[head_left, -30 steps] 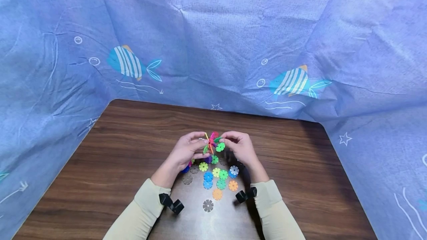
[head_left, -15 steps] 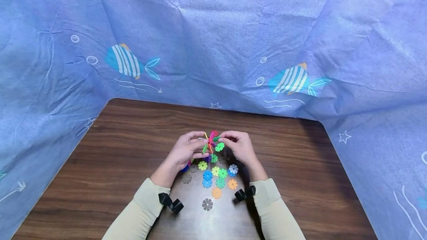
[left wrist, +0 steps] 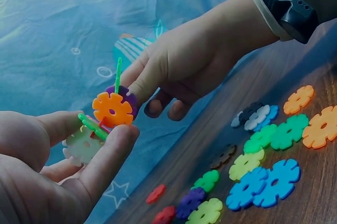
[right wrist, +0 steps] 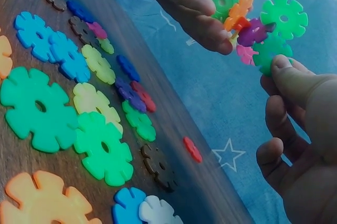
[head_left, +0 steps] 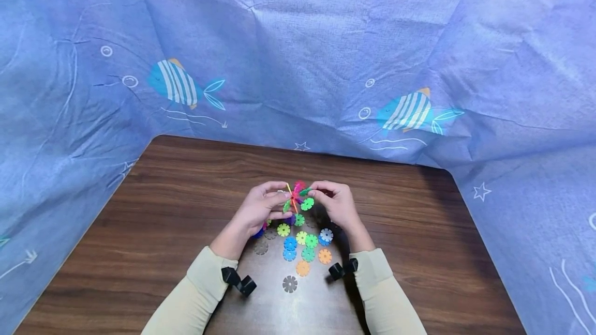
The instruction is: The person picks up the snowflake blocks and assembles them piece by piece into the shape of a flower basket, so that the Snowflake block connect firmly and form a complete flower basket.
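Observation:
Both hands hold a cluster of interlocking snowflake discs above the table. My left hand (head_left: 255,208) grips it from the left, its thumb (left wrist: 117,148) near an orange disc (left wrist: 112,110) and a whitish disc (left wrist: 82,147) by the fingers. On the right, my right hand (head_left: 336,206) pinches a darker green disc (right wrist: 271,51) between thumb and forefinger. That disc meets a bright green disc (right wrist: 284,18) and a purple disc (right wrist: 252,31) of the cluster. A pink disc (head_left: 299,187) sticks up at the back. The right hand's other fingers are loosely curled.
Loose discs lie on the brown wooden table (head_left: 186,195) below the hands, among them blue (head_left: 290,243), yellow (head_left: 283,230), orange (head_left: 303,268) and grey (head_left: 289,284) discs. A blue cloth (head_left: 298,66) with fish hangs behind the table. Each wrist wears a black camera.
The hands stay nearly in place around the cluster. The darker green disc at the right fingertips has shifted slightly; the loose discs lie as before.

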`<state>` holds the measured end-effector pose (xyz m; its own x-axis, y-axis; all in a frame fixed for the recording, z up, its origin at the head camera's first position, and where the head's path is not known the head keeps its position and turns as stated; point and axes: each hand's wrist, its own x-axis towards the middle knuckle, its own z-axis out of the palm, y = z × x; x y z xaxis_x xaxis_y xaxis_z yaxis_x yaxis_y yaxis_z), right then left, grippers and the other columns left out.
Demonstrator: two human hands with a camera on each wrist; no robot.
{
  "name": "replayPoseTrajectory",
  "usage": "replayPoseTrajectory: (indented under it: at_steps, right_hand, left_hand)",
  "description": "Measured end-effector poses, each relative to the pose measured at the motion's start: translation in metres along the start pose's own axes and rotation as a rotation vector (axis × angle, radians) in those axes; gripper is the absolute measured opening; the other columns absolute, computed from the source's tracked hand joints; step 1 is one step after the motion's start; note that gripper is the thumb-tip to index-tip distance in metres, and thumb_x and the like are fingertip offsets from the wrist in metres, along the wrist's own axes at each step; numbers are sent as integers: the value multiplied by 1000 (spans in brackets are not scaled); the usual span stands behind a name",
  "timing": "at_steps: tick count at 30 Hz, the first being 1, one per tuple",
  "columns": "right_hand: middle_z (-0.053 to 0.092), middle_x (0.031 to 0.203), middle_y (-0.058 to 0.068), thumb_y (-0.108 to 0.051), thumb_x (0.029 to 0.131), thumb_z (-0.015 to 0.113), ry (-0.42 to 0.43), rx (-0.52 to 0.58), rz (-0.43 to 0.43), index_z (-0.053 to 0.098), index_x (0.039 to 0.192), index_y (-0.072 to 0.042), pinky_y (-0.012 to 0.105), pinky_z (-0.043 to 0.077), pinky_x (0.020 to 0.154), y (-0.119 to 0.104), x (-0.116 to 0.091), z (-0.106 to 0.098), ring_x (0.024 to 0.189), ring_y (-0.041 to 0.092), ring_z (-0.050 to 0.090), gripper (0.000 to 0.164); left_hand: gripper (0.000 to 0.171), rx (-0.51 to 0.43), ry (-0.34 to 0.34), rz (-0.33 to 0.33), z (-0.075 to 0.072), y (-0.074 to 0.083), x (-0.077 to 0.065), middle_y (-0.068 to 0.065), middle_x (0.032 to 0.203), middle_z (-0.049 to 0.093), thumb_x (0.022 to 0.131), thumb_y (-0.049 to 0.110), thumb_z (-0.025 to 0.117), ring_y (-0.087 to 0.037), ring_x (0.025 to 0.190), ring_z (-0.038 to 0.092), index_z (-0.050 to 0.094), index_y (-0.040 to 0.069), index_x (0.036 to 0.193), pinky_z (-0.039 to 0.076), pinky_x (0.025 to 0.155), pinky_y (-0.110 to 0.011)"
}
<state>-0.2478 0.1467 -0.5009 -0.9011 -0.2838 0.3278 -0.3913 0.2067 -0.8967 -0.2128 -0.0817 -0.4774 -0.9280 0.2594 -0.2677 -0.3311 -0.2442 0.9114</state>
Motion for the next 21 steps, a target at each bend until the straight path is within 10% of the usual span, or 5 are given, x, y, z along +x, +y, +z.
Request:
replayPoseTrajectory:
  at_steps: [21]
  right_hand:
    - [75, 91, 19, -1, 95, 71, 12, 25, -22, 77, 97, 0, 20, 55, 66, 1, -1, 0, 75, 8, 63, 6]
  left_hand:
    - [51, 1, -6, 13, 2, -1, -1, -16, 117, 67, 101, 6, 64, -23, 86, 76, 45, -1, 147, 63, 84, -42]
